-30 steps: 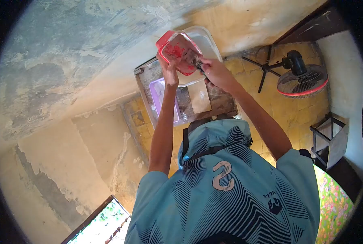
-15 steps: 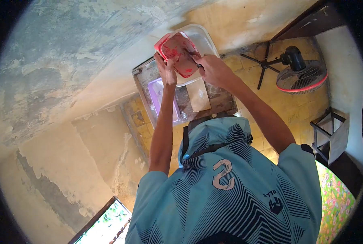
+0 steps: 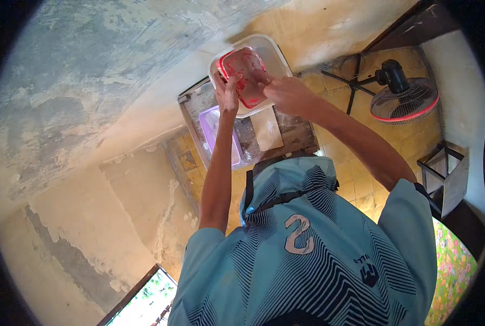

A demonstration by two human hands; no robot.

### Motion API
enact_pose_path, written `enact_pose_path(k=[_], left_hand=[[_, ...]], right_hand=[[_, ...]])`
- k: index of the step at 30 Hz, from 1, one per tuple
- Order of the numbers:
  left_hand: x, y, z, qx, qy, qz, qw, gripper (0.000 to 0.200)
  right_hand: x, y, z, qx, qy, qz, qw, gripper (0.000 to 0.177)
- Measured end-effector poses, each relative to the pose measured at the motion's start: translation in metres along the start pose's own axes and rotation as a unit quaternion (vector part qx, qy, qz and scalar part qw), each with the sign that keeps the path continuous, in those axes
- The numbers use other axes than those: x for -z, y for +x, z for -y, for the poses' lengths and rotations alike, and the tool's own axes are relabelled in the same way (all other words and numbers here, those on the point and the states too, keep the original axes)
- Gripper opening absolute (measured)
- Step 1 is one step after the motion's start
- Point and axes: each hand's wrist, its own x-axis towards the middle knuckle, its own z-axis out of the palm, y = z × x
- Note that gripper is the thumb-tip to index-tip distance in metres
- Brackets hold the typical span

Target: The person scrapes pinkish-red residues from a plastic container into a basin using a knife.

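A red plastic container [image 3: 243, 68] is tilted up with its inside toward me, smeared with a grey-brown layer through which red patches show. Its left side is gripped by my left hand [image 3: 227, 98], thumb at the rim and the other fingers behind. At the right side of the container, my right hand [image 3: 290, 94] is closed with its fingers inside the rim, around a dark-handled tool that is mostly hidden now. Under and behind the container stands a large whitish tub [image 3: 280, 58].
A low wooden table [image 3: 299, 133] carries the tub, a lilac tray [image 3: 212, 138] and a tan flat board [image 3: 267, 130]. The wall rises close behind. To the right a fan [image 3: 405, 103] and a dark-framed stand [image 3: 446, 168] occupy the tiled floor.
The red container has shifted slightly right and lower over the tub. My right hand has moved slightly right and down, and its tool shows less than before.
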Motion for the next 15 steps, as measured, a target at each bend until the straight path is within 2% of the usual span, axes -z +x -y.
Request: enact_pose_path(k=[2,4,5,7,8,10,11,13,14,15], left_hand=[[0.0,0.002,0.007,-0.005,-0.014,-0.017,1.0,0.056],[0.0,0.008,0.02,-0.022,-0.068,-0.045,0.996,0.06],[0.001,0.011,0.027,-0.037,-0.052,-0.061,0.996,0.06],[-0.003,0.01,0.027,-0.067,-0.022,-0.094,0.993,0.061],[-0.005,0.005,0.025,-0.066,0.024,-0.073,0.995,0.059],[-0.01,-0.008,0.003,-0.067,0.113,-0.03,0.991,0.056],[-0.01,-0.006,0.007,-0.062,0.061,-0.037,0.996,0.056],[-0.006,-0.002,0.013,-0.05,-0.043,-0.052,0.996,0.057],[0.001,0.002,0.01,-0.051,-0.062,-0.012,0.997,0.054],[0.006,0.005,0.013,-0.037,-0.039,-0.011,0.998,0.054]], right_hand=[[-0.004,-0.002,-0.001,-0.016,0.028,-0.018,0.999,0.025],[0.009,-0.004,0.008,-0.116,0.075,-0.031,0.99,0.026],[0.013,-0.002,0.012,-0.165,0.1,-0.037,0.981,0.027],[-0.003,0.009,0.005,-0.155,0.113,-0.067,0.979,0.028],[-0.013,0.011,0.002,-0.154,0.121,-0.082,0.977,0.029],[0.012,0.019,0.015,-0.16,0.128,-0.015,0.979,0.029],[0.021,0.022,0.019,-0.161,0.131,0.018,0.978,0.029],[0.007,0.021,0.004,-0.075,0.112,-0.02,0.991,0.026],[0.0,0.021,-0.006,-0.032,0.101,-0.039,0.994,0.024],[0.001,0.021,-0.01,-0.012,0.083,-0.035,0.996,0.022]])
